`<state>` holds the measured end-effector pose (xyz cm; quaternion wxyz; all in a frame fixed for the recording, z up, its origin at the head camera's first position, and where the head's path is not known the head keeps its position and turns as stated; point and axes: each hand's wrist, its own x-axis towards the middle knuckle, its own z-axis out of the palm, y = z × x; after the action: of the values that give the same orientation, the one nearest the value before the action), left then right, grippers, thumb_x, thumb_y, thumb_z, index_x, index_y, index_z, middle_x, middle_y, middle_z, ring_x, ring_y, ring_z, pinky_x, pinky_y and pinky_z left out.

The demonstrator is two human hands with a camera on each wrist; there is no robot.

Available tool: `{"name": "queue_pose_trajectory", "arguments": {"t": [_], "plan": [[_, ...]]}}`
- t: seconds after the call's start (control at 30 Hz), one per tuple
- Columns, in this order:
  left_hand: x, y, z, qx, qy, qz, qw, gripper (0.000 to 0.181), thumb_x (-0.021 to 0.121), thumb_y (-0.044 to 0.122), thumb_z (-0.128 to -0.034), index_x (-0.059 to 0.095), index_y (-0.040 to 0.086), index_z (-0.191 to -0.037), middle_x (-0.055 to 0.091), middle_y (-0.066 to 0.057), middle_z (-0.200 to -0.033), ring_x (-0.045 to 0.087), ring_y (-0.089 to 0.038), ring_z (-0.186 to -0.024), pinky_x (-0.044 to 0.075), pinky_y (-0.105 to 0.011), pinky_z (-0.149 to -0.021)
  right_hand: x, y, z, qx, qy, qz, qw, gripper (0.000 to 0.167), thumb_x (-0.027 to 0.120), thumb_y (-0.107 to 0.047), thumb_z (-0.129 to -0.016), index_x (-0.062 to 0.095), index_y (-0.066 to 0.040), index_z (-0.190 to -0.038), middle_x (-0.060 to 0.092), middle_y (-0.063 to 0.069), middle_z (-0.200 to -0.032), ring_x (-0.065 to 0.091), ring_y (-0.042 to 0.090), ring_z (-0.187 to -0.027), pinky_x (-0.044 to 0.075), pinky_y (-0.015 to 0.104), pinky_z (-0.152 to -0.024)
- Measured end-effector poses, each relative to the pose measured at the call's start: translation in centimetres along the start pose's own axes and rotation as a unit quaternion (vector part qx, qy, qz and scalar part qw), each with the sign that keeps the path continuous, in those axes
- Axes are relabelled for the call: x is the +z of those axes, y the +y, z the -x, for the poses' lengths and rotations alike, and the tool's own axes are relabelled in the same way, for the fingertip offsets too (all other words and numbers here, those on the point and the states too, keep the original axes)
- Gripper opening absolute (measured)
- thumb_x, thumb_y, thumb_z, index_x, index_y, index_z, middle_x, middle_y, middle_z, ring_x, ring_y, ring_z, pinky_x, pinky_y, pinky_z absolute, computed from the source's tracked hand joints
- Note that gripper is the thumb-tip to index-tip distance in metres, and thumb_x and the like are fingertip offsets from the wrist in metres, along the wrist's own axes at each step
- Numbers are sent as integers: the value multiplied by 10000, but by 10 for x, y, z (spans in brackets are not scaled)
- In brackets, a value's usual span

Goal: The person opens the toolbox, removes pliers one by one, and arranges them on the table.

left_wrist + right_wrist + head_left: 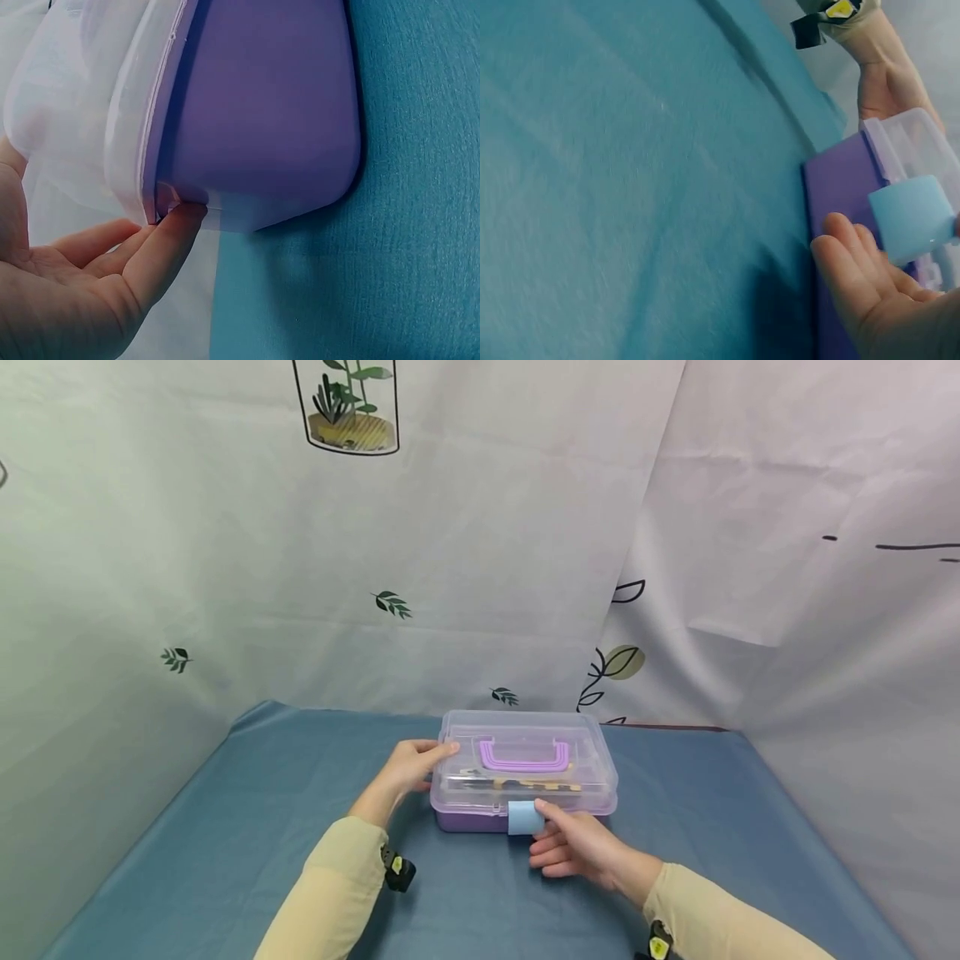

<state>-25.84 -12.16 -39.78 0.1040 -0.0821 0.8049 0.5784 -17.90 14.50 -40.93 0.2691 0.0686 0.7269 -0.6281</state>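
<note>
A storage box (472,821) with a purple base, a see-through lid (457,718) and a folded-down purple handle (525,767) stands on the blue cloth. The lid is down on the base. My left hand (408,766) grips the box's left end, its thumb on top of the lid; in the left wrist view the fingertips (191,214) reach under the rim. At the front, my right hand (581,847) pinches the light blue latch (911,214), thumb at its edge and fingers spread below. Long dark and yellow items (532,785) show blurrily through the lid.
The blue cloth (262,793) spreads over the table on both sides of the box. Behind it hangs a pale curtain (510,568) printed with leaves and a plant jar. Both sleeved wrists carry small black devices (398,870).
</note>
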Motion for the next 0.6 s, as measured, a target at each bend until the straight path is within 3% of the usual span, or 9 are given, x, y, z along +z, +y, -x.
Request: {"name": "queue_pose_trajectory", "arguments": {"t": [0.1, 0.2, 0.4, 0.53, 0.6], "plan": [[-1, -1, 0, -14, 26, 13, 10000, 801, 668, 537, -801, 450, 27, -1378, 537, -185, -1329, 559, -307, -1172, 556, -437, -855, 0, -3, 4, -299, 212, 672, 9971, 763, 506, -589, -882, 565, 138, -1108, 717, 137, -870, 711, 196, -724, 599, 370, -651], [-1, -1, 0, -22, 37, 57, 10000, 810, 670, 541, -798, 444, 28, -1384, 531, -185, -1336, 553, -308, -1180, 553, -439, -861, 1, -8, 7, -758, 456, 1304, 9875, 638, 524, -500, -911, 628, 118, -1033, 717, 161, -865, 702, 192, -700, 595, 369, -624], [0, -3, -1, -35, 62, 105, 9999, 835, 673, 558, -786, 438, 31, -1389, 530, -184, -1339, 549, -310, -1189, 551, -443, -866, -1, -13, 11, -1706, 642, 2172, 9589, 350, 603, -314, -910, 697, 23, -907, 709, 143, -802, 685, 197, -686, 572, 324, -560], [1, -4, -1, -39, 83, 131, 9999, 831, 673, 559, -785, 440, 36, -1389, 534, -182, -1336, 553, -306, -1185, 555, -437, -858, -4, -12, 12, -2147, 562, 2493, 9426, 244, 630, -255, -898, 692, -19, -886, 694, 124, -780, 664, 188, -673, 557, 282, -547], [2, -4, 0, -44, 75, 139, 9999, 834, 673, 560, -785, 438, 37, -1391, 534, -182, -1337, 554, -307, -1184, 557, -434, -855, -5, -11, 12, -2363, 586, 2769, 9295, 202, 641, -242, -891, 698, -50, -870, 684, 76, -771, 626, 133, -662, 535, 246, -550]]}}
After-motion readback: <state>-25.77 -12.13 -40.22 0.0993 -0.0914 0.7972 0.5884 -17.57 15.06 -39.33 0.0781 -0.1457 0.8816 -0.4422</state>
